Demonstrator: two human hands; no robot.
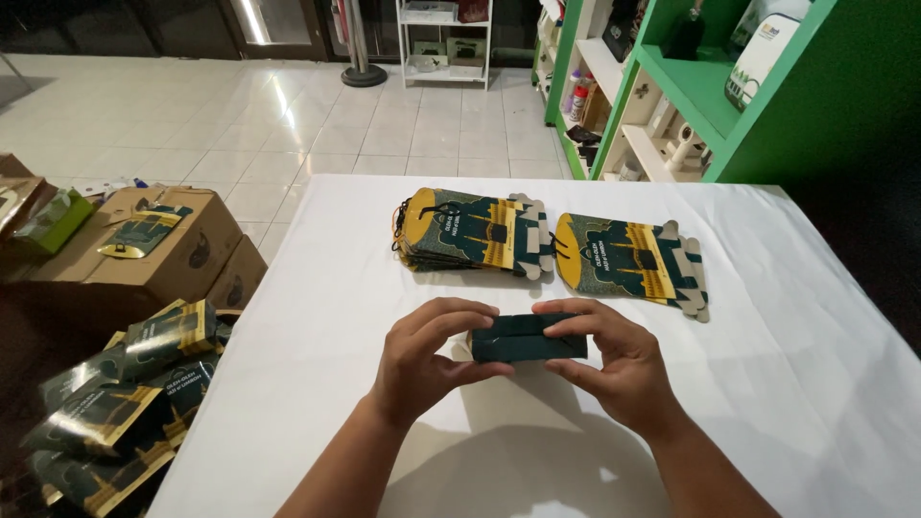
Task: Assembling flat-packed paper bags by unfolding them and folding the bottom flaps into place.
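While both hands meet over the white table, the head view shows a small dark green box held between them, just above the cloth. The left hand curls around the box's left end: thumb under the near edge, fingers bent over the top. The right hand mirrors it on the right end, fingers over the top, thumb along the near side. Both hands are partly closed, gripping the box and nothing else.

Beyond the left hand's fingertips, well apart from it, lies a stack of flat green-and-gold cartons with black cord handles. Beyond the right hand lies a second, thinner stack, just beside the first.

Far left of the left hand, off the table, stand brown cardboard boxes. Below them, near the left forearm, is a heap of further folded green-and-gold cartons. Green shelves stand far beyond the right hand.
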